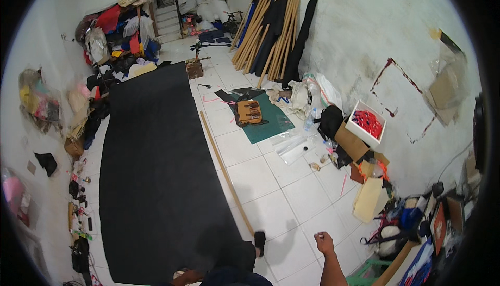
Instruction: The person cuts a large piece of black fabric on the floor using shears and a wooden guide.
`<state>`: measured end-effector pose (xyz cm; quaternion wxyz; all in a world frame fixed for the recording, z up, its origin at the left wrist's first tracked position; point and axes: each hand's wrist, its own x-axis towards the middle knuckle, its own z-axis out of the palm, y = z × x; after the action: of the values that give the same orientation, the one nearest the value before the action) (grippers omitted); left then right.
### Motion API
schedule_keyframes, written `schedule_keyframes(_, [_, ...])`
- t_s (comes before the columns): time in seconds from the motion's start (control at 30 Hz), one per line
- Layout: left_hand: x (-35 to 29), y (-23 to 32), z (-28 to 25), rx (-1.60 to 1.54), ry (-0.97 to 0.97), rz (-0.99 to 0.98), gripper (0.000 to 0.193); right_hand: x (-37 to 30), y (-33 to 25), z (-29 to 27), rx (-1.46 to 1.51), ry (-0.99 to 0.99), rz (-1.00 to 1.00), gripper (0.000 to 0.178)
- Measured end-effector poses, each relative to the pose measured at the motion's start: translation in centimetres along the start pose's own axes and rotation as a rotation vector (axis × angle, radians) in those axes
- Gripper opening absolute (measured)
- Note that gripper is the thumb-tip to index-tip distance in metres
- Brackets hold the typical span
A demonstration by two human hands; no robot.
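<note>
Released, with nothing visible in the right grip (324,241), loosely curled over white floor tiles (263,174). Cannot tell the state of the left grip (187,277), at the near end of 1 black sheet (156,171). Spread flat lengthwise on those tiles, bordered on the right by 1 long tan stick (223,169). Followed farther right by 1 green mat (268,128) bearing 1 brown pouch (249,113), then by 1 white box (359,133) near the right wall (411,25).

Sheet (156,171) on flr (265,176); stick (225,170) along its R edge; mat (273,122) farther R, w/ bag (249,112) on top.
</note>
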<state>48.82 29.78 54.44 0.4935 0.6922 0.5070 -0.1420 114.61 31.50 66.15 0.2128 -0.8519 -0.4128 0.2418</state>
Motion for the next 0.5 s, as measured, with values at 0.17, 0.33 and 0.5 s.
schedule_keyframes(0.17, [7.8,-3.9,-7.3,-0.477,-0.324,0.386,0.026,17.0,-4.1,-4.2,-0.079,0.052,-0.021,0.044])
schedule_keyframes(0.33, [25.9,6.2,-20.1,-1.123,0.07,0.038,0.032,26.7,9.4,-6.0,-0.299,0.161,-0.009,0.035])
schedule_keyframes(0.5, [38.3,36.2,-47.4,-0.56,0.465,0.004,0.047,28.0,8.4,-4.7,0.003,-0.296,0.663,0.032])
